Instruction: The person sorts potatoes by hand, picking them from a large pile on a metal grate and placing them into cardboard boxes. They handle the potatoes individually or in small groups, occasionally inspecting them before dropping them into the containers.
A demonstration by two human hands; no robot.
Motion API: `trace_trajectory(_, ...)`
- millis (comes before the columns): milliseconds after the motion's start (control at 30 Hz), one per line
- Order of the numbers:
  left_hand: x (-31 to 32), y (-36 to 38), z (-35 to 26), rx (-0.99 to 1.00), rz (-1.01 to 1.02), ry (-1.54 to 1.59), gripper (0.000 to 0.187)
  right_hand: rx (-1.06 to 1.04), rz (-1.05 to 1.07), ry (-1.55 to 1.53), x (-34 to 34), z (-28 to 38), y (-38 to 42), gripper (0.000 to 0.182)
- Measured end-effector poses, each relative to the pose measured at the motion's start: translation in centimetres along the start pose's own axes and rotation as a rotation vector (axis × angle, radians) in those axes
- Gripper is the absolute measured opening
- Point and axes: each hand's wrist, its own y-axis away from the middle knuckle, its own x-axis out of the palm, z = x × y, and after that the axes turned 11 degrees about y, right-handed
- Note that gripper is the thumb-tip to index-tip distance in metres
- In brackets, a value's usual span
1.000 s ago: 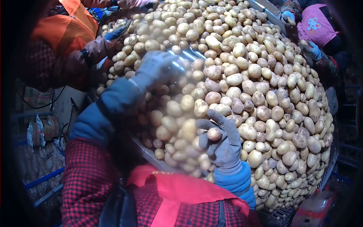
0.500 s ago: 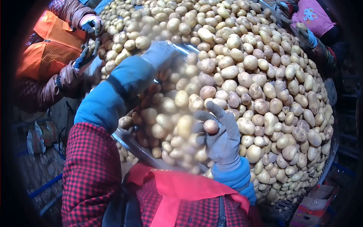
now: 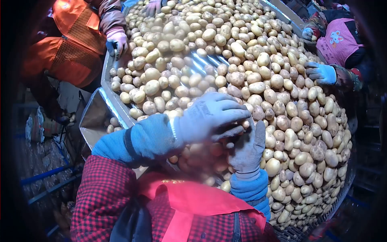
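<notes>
My left hand (image 3: 211, 117), in a grey-white glove with a blue ribbed sleeve, reaches across with its fingers curled down. It meets my right hand (image 3: 246, 151), whose grey glove has the thumb pointing up. Between the two, a small potato (image 3: 245, 124) partly shows at the left fingertips. My right fingers are mostly covered by the left hand, so their grip shows only in part. Below and around both hands lies a big heap of potatoes (image 3: 282, 121), pale yellow to brownish. Those right under my hands are blurred.
A metal rim (image 3: 117, 103) borders the heap on the left, with a chute (image 3: 96, 115) beside it. A co-worker in an orange vest (image 3: 76, 44) stands at the left, a gloved hand (image 3: 117, 40) at the rim. Another co-worker's gloved hands (image 3: 321, 73) are at the right.
My left hand has come back from the far potatoes to meet my right hand, which held a small potato with fingers spread. The view has shifted; the orange-vested co-worker's hands have moved apart.
</notes>
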Motion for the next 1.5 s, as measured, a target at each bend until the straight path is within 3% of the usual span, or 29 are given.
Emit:
trace_trajectory(67, -1.6, 0.4, -1.0, -0.036, -0.026, -0.050, 0.043, -0.126, 0.124, 0.290, -2.7, -0.5, -0.3, 0.062)
trace_trajectory(133, -3.4, 2.4, -0.5, -0.135, -0.016, -0.159, 0.044, -0.080, 0.204, 0.227, -3.5, -0.5, -0.3, 0.059)
trace_trajectory(233, -5.8, 6.7, 1.4, -0.285, -0.088, -0.199, 0.046, 0.179, 0.288, -0.264, -3.5, 0.1, -0.2, 0.057)
trace_trajectory(367, -7.4, 10.6, 3.5, -0.469, -0.017, -0.548, 0.049, 0.159, 0.259, -0.259, -3.2, 0.0, 0.1, 0.055)
trace_trajectory(500, -6.1, 10.0, 4.7, -0.349, 0.274, -0.480, 0.046, 0.121, 0.122, -0.160, -2.4, 0.0, 0.4, 0.053)
trace_trajectory(633, -5.7, 7.5, 8.5, -0.348, 0.321, -0.497, 0.036, 0.121, 0.102, -0.093, -2.2, 0.1, 0.5, 0.053)
trace_trajectory(667, -5.5, 8.1, 11.3, -0.253, 0.266, -0.551, 0.035, 0.124, 0.141, -0.096, -2.4, 0.1, 0.5, 0.053)
trace_trajectory(733, -6.5, 6.4, 13.0, -0.247, 0.209, -0.658, 0.038, 0.123, 0.212, -0.104, -2.8, 0.0, 0.4, 0.053)
trace_trajectory(833, -8.3, 5.3, 15.7, -0.258, 0.003, -0.797, 0.028, 0.115, 0.231, -0.095, -2.8, 0.1, 0.3, 0.051)
trace_trajectory(867, -9.0, 5.4, 16.5, -0.342, -0.010, -0.751, 0.029, 0.111, 0.245, -0.088, -3.0, 0.0, 0.3, 0.051)
trace_trajectory(1033, -9.1, 1.9, 13.1, -0.565, 0.423, -0.851, 0.041, 0.093, 0.289, -0.106, -3.0, -0.2, 0.1, 0.051)
trace_trajectory(1267, -7.4, -3.5, 13.5, -0.820, 0.718, -1.007, 0.047, 0.080, 0.263, -0.057, -3.0, -0.1, 0.2, 0.050)
trace_trajectory(1400, -4.3, -0.8, 14.1, -0.794, 0.541, -1.046, 0.046, 0.083, 0.293, -0.080, -3.2, -0.2, 0.2, 0.050)
trace_trajectory(1500, -5.1, -1.2, 13.1, -0.883, 0.553, -0.923, 0.042, 0.108, 0.260, -0.064, -3.1, 0.0, 0.3, 0.051)
